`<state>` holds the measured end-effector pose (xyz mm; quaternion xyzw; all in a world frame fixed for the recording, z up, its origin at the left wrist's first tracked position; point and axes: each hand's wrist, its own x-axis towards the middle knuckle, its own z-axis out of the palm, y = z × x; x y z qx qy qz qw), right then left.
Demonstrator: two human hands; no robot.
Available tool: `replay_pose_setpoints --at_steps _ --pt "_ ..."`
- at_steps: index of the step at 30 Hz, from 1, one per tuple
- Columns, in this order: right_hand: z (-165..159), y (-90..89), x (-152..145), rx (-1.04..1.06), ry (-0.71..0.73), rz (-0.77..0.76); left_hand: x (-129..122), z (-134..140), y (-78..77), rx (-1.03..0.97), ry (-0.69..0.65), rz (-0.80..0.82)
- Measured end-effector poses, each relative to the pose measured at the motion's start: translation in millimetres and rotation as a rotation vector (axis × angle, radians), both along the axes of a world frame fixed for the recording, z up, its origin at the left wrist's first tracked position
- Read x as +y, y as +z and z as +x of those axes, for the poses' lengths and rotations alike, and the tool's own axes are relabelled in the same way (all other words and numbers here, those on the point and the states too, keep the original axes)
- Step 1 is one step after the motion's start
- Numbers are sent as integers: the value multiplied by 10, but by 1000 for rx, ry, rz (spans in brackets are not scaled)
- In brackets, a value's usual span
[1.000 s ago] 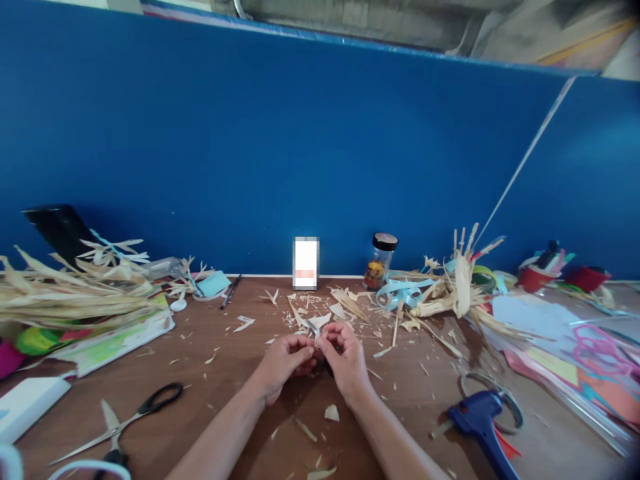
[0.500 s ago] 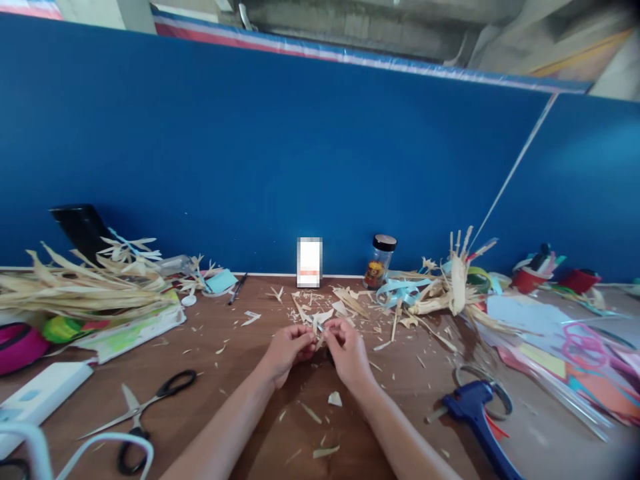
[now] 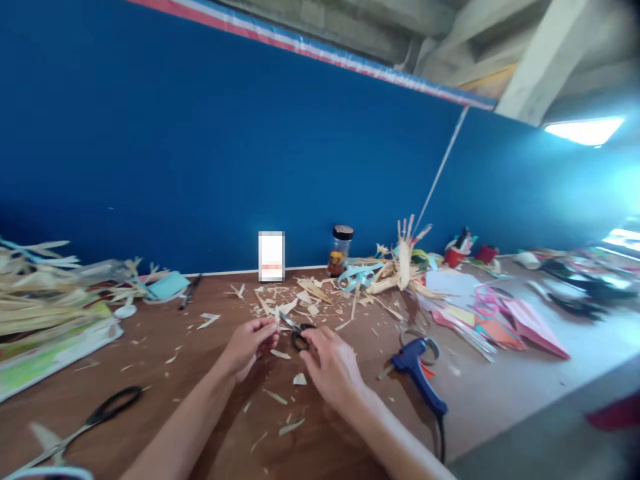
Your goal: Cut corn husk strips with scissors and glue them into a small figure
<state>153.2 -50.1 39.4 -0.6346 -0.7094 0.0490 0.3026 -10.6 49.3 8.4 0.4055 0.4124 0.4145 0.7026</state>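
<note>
My left hand (image 3: 255, 343) is closed in a pinch above the table, with a thin pale strip of dried husk (image 3: 278, 319) at its fingertips. Just right of it, small black-handled scissors (image 3: 299, 337) point their metal blades up and left. My right hand (image 3: 333, 367) has its fingers on the handle of these scissors, its thumb lower and partly apart. Pale husk scraps (image 3: 313, 290) lie scattered beyond and around both hands.
Larger open scissors (image 3: 85, 430) lie at lower left. A blue glue gun (image 3: 420, 377) rests at right with its cord. A lidded jar (image 3: 341, 252) and a blurred upright screen (image 3: 271, 257) stand by the blue partition (image 3: 225, 147). Dried husks (image 3: 30, 313) pile up at left.
The view has turned right. My hands, close together before, have moved apart; the right one has shifted away from the husk strip and the small scissors now show plainly at its fingers.
</note>
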Motion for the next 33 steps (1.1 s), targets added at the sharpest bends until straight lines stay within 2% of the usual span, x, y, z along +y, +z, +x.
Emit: replay_pose_setpoints --at_steps 3,6,9,13,17,23,28,30,33 --pt "294 33 -417 -141 -119 3 21 -9 -3 28 -7 -36" --pt "724 -15 -799 -269 -376 30 36 -11 -8 65 6 -58" --pt "1097 -136 -1012 -373 -602 -15 50 -9 -23 95 -6 -49" --pt "1298 -330 -1057 -361 -695 -105 54 -10 -20 108 -2 -64" --pt "1358 -405 -1084 -263 -682 -36 42 -9 4 112 0 -54" --pt "1703 -227 -1280 190 -571 197 40 1 10 111 15 -80" --pt "1867 54 -1325 859 -616 309 37 1 18 135 9 -81" --pt "1864 159 -1309 1147 -570 340 38 -2 18 139 1 -89" --pt "1867 260 -1283 1432 -490 343 47 -7 1 138 4 -81"
